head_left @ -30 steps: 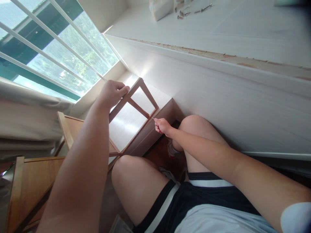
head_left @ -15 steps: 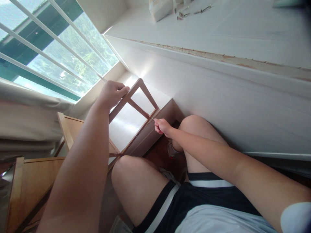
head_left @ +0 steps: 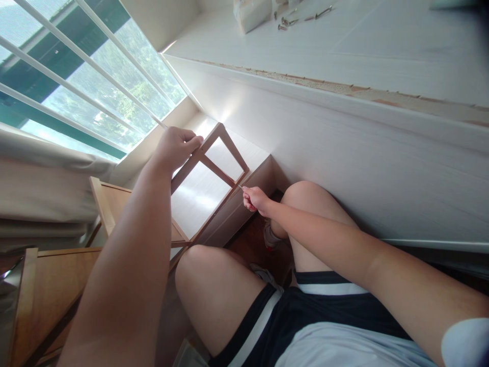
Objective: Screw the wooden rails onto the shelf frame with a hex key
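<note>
My left hand [head_left: 176, 148] is closed over the upper rail of a brown wooden frame [head_left: 233, 148] with crossbars. The frame stands tilted on a pale wood-grain ledge [head_left: 194, 199]. At the frame's near lower rail, my right hand [head_left: 255, 198] is closed around a tool with a thin shaft [head_left: 240, 187]. The shaft's tip meets the rail close to where a crossbar joins it. My fist hides the tool's handle, so I cannot tell whether it is a screwdriver or a hex key.
Several screws [head_left: 286, 22] and a white block-like pack [head_left: 252, 15] lie on the white upper surface, whose edge [head_left: 344, 88] is chipped. Wooden panels [head_left: 57, 275] stand at left beside a curtain [head_left: 46, 183]. A barred window [head_left: 114, 86] is behind. My knees flank the ledge's near side.
</note>
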A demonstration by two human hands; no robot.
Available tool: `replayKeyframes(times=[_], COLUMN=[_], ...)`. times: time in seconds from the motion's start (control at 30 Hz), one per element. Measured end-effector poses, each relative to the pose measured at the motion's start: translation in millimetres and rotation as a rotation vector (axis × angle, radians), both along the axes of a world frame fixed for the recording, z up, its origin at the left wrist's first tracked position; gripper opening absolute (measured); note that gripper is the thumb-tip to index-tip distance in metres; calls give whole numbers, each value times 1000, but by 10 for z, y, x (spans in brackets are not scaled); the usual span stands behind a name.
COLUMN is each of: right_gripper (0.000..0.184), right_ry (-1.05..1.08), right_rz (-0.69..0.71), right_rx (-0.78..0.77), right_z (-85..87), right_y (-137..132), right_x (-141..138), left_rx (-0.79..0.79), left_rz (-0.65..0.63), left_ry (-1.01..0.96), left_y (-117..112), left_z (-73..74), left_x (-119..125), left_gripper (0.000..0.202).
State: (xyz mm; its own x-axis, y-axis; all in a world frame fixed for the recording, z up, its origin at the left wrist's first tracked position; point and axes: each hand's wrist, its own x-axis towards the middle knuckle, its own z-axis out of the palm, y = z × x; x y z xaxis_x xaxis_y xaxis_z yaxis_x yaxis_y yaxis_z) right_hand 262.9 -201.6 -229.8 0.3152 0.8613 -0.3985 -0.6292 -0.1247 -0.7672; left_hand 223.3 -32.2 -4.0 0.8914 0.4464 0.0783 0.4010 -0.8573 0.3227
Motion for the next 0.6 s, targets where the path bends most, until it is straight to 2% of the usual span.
replayKeyframes(times=[0.27,0.6], right_gripper=[41,41], right_ry=[28,8], right_rz=[10,-2], right_rx=[4,1], right_z=[-22,-7], right_y=[5,4], right_x=[1,-3], left_rx=[-34,4], left_rz=[13,-12], left_ry=[-14,6], left_y=[-28,-19], left_z=[11,10], left_x=[-1,-4], left_gripper=[37,39])
